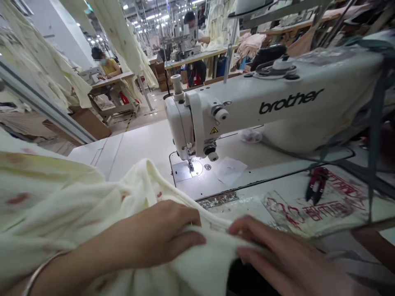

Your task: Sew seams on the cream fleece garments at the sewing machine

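A pale cream garment (129,201) with small reddish prints spreads over the left of the sewing table and down in front of me. My left hand (166,230) is closed on its edge, thumb and fingers pinching the fabric. To the right, my right hand (271,250), slightly blurred, pinches the same edge between thumb and fingers. Between the hands runs a narrow hem or band, which also curves up to the left. Beyond them stands a white sewing machine (240,111), its lamp lighting the needle and presser foot (191,165). The fabric lies apart from the foot.
Red-handled thread snips (317,185) lie on the table at right. A scrap of white material (231,170) and a small metal disc (207,167) are beside the needle plate. Grey straps (375,135) hang at far right. Two people work at other machines behind.
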A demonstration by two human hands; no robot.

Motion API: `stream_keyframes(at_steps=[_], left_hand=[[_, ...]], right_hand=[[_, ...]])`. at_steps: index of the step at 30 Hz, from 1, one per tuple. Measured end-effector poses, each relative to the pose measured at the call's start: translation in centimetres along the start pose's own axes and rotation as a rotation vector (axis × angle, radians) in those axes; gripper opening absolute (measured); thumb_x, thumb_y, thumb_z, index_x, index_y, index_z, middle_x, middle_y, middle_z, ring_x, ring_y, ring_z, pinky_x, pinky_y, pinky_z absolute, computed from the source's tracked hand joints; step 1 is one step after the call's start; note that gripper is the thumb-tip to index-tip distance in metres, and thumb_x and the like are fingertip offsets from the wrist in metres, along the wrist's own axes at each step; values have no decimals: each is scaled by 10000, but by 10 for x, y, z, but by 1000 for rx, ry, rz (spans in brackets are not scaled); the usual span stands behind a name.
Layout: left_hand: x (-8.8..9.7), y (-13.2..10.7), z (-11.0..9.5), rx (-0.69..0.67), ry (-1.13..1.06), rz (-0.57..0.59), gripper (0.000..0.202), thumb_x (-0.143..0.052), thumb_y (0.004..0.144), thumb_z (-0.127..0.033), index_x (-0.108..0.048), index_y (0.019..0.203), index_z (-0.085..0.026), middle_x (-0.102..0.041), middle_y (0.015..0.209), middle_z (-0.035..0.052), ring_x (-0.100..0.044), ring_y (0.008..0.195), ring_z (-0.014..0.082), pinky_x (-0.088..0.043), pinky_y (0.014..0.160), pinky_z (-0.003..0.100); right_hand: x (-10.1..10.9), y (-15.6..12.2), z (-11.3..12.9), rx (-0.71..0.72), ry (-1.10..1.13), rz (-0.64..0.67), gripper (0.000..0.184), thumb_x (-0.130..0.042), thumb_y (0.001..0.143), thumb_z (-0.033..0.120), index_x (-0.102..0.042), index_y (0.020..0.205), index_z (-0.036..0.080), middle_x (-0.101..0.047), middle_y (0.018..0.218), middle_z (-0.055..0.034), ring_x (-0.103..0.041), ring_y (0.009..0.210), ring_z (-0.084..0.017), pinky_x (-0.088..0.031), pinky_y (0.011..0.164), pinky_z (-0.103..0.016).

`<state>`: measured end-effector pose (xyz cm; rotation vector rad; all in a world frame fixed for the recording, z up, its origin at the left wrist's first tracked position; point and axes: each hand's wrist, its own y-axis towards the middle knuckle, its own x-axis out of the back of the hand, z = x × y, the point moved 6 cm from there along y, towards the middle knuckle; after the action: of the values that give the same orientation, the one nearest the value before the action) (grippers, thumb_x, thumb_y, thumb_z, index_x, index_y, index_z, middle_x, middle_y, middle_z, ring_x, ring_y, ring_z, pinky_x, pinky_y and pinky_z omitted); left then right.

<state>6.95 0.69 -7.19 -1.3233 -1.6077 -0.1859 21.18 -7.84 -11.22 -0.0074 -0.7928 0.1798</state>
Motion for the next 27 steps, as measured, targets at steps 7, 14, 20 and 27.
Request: stream_keyframes(at_steps=[7, 14, 20, 27], left_hand=[[-11, 25, 19, 166, 204, 67, 243, -432, 894, -355, -587, 833, -177, -648, 844, 57, -607, 826, 234, -434, 739, 356], [-18, 47, -10, -72, 345, -118, 274, -633, 791, -331, -541, 941, -121, -543, 1016, 107, -481, 972, 252, -402, 872, 414], [-15, 44, 9, -80, 93, -88, 214, -488, 880, -375, -493, 922, -166, -565, 927, 54, -514, 861, 188, -403, 768, 319], [0, 41, 21, 80, -192, -37, 337, -561, 789, -501, -572, 984, -226, -615, 902, 3, -526, 809, 162, -369, 678, 255]], right_hand=[[-6, 25, -14, -116, -78, -7, 111, -474, 843, 143, -489, 752, 206, -601, 761, -4, -586, 739, -171, -420, 628, -276], [-4, 30, -15, -68, -158, -28, 150, -504, 803, 65, -479, 711, 181, -531, 839, -39, -534, 826, -187, -407, 646, -276], [8, 46, -11, -69, 108, 63, 110, -493, 736, 74, -478, 713, 181, -530, 756, 17, -456, 623, -105, -345, 550, -220], [6, 64, -13, -161, 576, 380, 86, -448, 690, 119, -411, 702, 196, -499, 550, 61, -481, 486, -92, -334, 443, -193]])
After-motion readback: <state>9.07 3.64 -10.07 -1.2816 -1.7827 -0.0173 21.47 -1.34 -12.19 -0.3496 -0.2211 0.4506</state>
